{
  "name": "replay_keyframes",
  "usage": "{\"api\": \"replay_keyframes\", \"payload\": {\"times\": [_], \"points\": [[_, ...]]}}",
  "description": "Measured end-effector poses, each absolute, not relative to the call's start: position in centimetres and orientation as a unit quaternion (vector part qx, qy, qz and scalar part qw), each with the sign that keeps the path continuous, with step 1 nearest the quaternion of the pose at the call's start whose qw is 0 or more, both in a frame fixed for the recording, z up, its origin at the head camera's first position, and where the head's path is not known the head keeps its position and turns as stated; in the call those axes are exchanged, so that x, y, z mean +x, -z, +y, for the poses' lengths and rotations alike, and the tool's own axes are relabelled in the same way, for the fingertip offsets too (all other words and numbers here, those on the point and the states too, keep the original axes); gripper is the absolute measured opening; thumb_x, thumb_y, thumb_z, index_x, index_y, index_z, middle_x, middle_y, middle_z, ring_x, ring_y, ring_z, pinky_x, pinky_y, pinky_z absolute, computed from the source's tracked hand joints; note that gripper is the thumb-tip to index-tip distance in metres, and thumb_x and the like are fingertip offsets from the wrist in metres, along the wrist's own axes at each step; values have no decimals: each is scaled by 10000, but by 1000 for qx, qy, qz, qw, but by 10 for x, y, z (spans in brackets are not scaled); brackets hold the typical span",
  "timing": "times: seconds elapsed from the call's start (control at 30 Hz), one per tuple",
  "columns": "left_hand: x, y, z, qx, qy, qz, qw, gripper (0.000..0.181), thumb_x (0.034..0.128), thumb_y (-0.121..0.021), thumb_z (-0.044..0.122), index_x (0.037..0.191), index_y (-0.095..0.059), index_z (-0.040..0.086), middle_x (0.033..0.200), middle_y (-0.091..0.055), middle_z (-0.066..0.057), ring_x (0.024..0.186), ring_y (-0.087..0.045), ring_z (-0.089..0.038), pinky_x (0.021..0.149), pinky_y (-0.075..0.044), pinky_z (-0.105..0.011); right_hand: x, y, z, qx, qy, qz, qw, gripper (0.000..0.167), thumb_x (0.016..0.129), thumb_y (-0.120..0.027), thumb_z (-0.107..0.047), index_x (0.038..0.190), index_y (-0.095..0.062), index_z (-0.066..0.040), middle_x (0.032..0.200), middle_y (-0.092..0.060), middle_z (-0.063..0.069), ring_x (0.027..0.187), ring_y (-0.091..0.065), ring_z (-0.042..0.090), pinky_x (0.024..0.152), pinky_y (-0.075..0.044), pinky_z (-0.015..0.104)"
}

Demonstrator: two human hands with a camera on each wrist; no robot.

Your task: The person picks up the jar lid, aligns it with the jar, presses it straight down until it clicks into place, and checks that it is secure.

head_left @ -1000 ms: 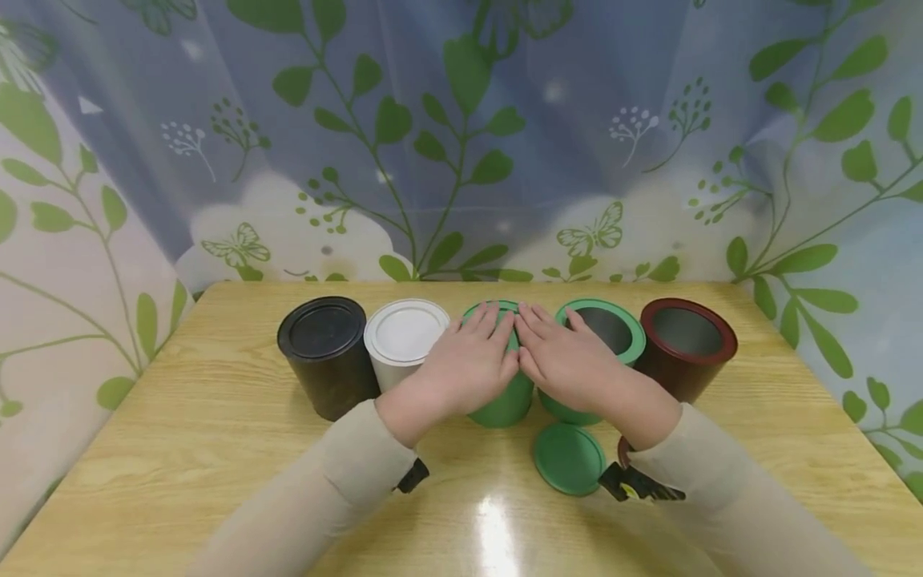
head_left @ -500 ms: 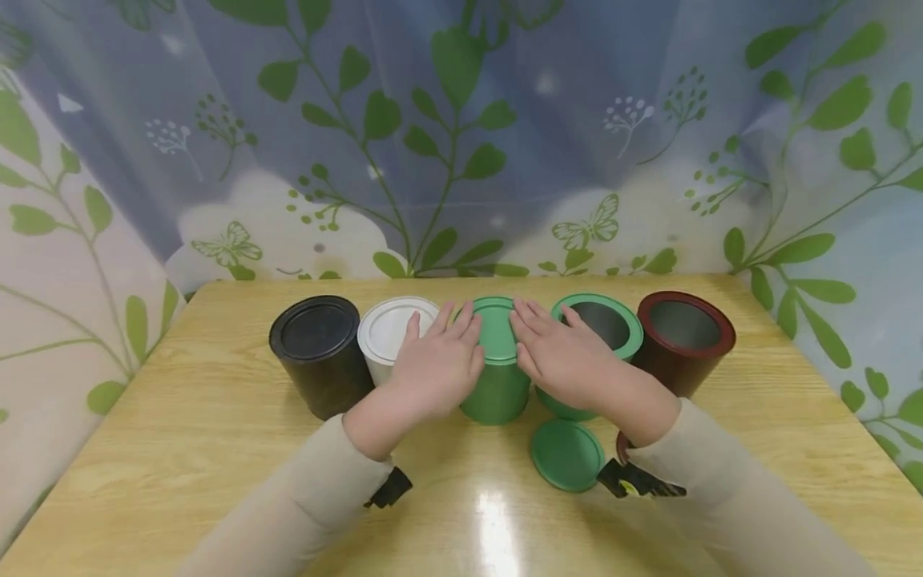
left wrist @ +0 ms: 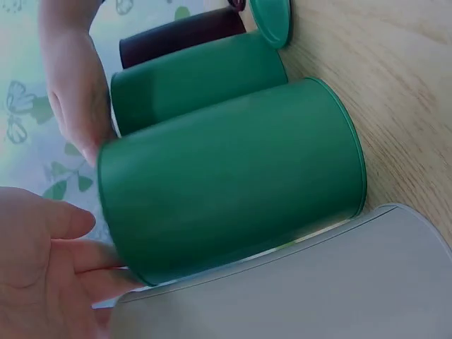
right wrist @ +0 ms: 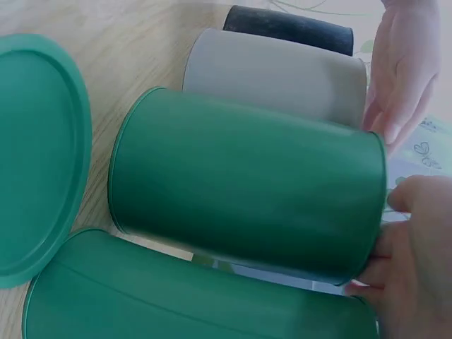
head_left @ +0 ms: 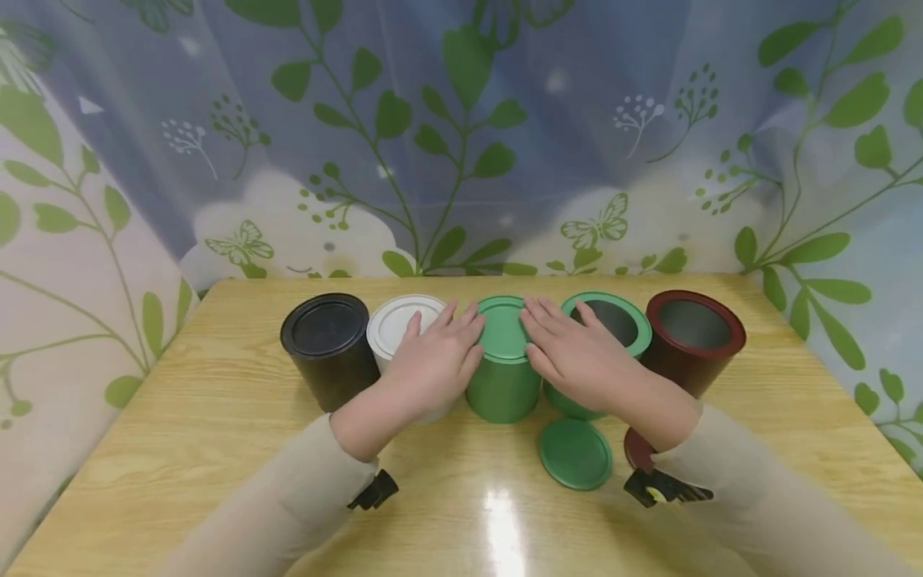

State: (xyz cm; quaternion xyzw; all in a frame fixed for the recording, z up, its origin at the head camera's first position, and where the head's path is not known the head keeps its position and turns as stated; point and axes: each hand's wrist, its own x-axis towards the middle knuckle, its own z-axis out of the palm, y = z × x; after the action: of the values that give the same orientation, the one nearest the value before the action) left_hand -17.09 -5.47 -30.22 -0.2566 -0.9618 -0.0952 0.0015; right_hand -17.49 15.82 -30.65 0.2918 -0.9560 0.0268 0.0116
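Observation:
A green can [head_left: 503, 393] with its lid on stands in the middle of a row. My left hand [head_left: 433, 365], fingers straight and spread, lies over the white can [head_left: 392, 322] with its fingertips at the green lid's left edge. My right hand [head_left: 580, 357] has straight fingers at that lid's right edge, over the near rim of the open green can [head_left: 634, 320]. Both wrist views show fingertips at the top end of the middle green can [left wrist: 233, 176]. Neither hand is curled round anything.
A black can [head_left: 328, 353] with a lid stands at the row's left end, an open dark red can [head_left: 692, 353] at its right end. On the table [head_left: 216, 449] in front lie a green lid [head_left: 574, 453] and a dark red lid [head_left: 638, 449], partly hidden by my right wrist.
My hands have drawn apart; the left moved left off the middle green lid, uncovering it. The right stays near its right edge. The view has shifted slightly.

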Motion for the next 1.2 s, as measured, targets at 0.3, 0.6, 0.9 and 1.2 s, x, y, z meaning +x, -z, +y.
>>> {"api": "replay_keyframes", "payload": {"times": [0.3, 0.6, 0.9, 1.2], "points": [[-154, 300, -61, -306, 48, -949, 59, 464, 998, -427, 307, 1403, -433, 80, 1462, -357, -85, 1320, -354, -284, 1050, -262, -538, -157, 298, 172, 327, -27, -943, 61, 596, 958, -502, -396, 1408, -396, -20, 1467, -320, 150, 1356, -280, 284, 1080, -190, 531], [-133, 315, -73, -399, 22, -894, 203, 436, 920, -578, 294, 1300, -553, 83, 1378, -470, -123, 1231, -473, -281, 944, -410, -518, -136, 310, 194, 394, -37, -905, 153, 533, 981, -426, -434, 1326, -525, -39, 1361, -486, 130, 1265, -434, 274, 1007, -325, 544], [-118, 332, -71, -486, 44, -845, 218, 396, 892, -600, 296, 1231, -607, 91, 1325, -526, -105, 1187, -517, -248, 922, -452, -420, -119, 324, 213, 470, -45, -856, 208, 616, 1010, -197, -429, 1253, -588, -19, 1295, -553, 113, 1194, -507, 289, 886, -449, 516], [-119, 352, -57, -497, 34, -848, 182, 387, 891, -596, 311, 1221, -616, 108, 1299, -551, -79, 1163, -537, -220, 896, -471, -368, -112, 350, 228, 489, -52, -851, 185, 473, 1005, -374, -384, 1202, -625, -35, 1220, -606, 106, 1095, -583, 279, 824, -500, 448]]}}
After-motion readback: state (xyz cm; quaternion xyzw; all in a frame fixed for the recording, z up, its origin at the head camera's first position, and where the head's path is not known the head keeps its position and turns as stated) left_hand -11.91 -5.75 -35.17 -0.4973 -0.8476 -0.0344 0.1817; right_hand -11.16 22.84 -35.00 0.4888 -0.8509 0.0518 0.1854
